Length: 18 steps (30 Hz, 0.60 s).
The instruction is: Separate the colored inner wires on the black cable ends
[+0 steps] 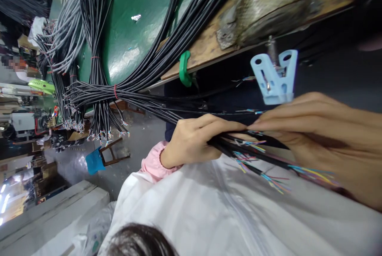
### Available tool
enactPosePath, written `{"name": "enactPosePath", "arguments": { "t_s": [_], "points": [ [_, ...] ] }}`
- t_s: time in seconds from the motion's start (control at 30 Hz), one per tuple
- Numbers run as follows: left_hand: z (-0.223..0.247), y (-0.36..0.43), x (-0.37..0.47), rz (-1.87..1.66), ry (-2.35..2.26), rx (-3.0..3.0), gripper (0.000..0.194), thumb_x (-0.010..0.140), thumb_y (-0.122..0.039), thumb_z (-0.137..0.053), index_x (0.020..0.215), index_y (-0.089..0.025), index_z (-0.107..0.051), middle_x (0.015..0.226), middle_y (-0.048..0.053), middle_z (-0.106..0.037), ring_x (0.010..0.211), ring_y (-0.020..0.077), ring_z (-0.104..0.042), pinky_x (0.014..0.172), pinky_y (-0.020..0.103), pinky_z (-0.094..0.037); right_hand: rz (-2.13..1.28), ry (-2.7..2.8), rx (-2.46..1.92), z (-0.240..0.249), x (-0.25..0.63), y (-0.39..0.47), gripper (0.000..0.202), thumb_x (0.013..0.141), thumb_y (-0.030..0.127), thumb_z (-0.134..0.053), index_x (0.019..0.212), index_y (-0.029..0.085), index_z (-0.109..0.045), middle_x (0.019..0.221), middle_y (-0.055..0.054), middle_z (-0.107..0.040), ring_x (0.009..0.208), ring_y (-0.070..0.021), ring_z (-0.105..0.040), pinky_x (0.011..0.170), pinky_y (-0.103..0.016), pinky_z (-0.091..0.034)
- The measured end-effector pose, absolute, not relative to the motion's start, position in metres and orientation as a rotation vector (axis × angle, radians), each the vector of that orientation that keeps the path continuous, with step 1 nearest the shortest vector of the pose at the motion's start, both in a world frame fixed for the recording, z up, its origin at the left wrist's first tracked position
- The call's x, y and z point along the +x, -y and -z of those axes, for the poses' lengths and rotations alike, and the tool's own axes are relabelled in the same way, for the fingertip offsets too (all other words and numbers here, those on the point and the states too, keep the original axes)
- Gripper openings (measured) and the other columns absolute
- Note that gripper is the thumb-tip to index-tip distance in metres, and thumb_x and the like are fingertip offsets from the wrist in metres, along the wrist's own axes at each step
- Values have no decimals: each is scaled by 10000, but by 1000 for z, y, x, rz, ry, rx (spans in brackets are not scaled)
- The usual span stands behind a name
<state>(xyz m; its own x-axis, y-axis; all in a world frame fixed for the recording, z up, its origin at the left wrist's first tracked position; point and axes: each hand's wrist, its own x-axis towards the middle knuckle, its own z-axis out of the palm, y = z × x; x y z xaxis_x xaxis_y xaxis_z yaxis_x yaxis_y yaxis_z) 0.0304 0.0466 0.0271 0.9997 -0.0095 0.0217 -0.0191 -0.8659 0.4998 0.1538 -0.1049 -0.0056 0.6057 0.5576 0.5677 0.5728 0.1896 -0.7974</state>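
My left hand [197,136], in a pink cuff, is wrapped round a bundle of thin black cables [155,107]. The cables' stripped ends, with fine coloured wires [274,184], stick out past its fingers to the right. My right hand [322,128] comes in from the right, its fingers closed at the cable ends beside my left fingertips. A cable seems pinched there, but the fingers hide most of the contact. A red tie [115,91] binds the bundle further left. Just above my right hand is a light-blue plastic clip [274,77].
More black cable bundles [95,41] and grey cables [70,21] lie on the green tabletop [128,5]. A green clamp [185,69] grips the wooden edge, near a tape-wrapped object [268,5]. A blue stool [95,160] stands on the floor; a person is far left.
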Motion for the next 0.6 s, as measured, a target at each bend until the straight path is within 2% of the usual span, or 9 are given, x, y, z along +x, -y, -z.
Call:
{"name": "enactPosePath", "arguments": {
  "t_s": [0.13, 0.33, 0.4, 0.47, 0.53, 0.6],
  "points": [
    [-33, -48, 34, -33, 45, 2655, 308, 929, -215, -613, 1199, -148, -744, 977, 30, -784, 885, 106, -747, 771, 168, -578, -226, 1042, -1468, 0, 166, 109, 135, 1010, 263, -591, 912, 320, -665, 771, -16, -720, 668, -146, -688, 498, -294, -466],
    [-27, -44, 35, -179, 18, 2634, 188, 864, -243, -696, 1014, -180, -790, 794, 0, -749, 655, 90, -667, 601, 187, -496, -170, 1046, -1488, -4, 169, 108, 168, 1005, 241, -582, 860, 303, -640, 757, -3, -703, 664, -120, -669, 569, -278, -503],
    [-23, -40, 37, -323, 8, 2609, 139, 850, -255, -723, 943, -175, -788, 718, -7, -723, 584, 84, -622, 558, 200, -457, -239, 982, -1454, 0, 169, 107, 199, 1011, 348, -588, 828, 294, -645, 735, -11, -688, 643, -120, -652, 563, -279, -502],
    [-22, -35, 42, -533, 4, 2564, 119, 870, -273, -712, 864, -175, -777, 647, -20, -692, 523, 70, -577, 517, 201, -419, -337, 811, -1459, 3, 171, 103, 311, 980, 528, -612, 796, 283, -660, 727, -29, -681, 626, -129, -632, 530, -286, -473],
    [-24, -30, 49, -783, -11, 2506, 204, 912, -312, -679, 779, -175, -751, 577, -35, -657, 464, 56, -534, 475, 195, -384, -450, 546, -1475, 3, 173, 95, 460, 890, 708, -638, 763, 268, -680, 732, -46, -682, 622, -141, -624, 515, -294, -462],
    [-30, -27, 57, -987, -21, 2447, 275, 941, -340, -661, 732, -171, -717, 529, -47, -627, 425, 45, -504, 444, 188, -365, -608, 345, -1402, -2, 176, 83, 568, 796, 817, -652, 739, 254, -701, 759, -60, -697, 627, -158, -640, 543, -317, -513]
  ]
}}
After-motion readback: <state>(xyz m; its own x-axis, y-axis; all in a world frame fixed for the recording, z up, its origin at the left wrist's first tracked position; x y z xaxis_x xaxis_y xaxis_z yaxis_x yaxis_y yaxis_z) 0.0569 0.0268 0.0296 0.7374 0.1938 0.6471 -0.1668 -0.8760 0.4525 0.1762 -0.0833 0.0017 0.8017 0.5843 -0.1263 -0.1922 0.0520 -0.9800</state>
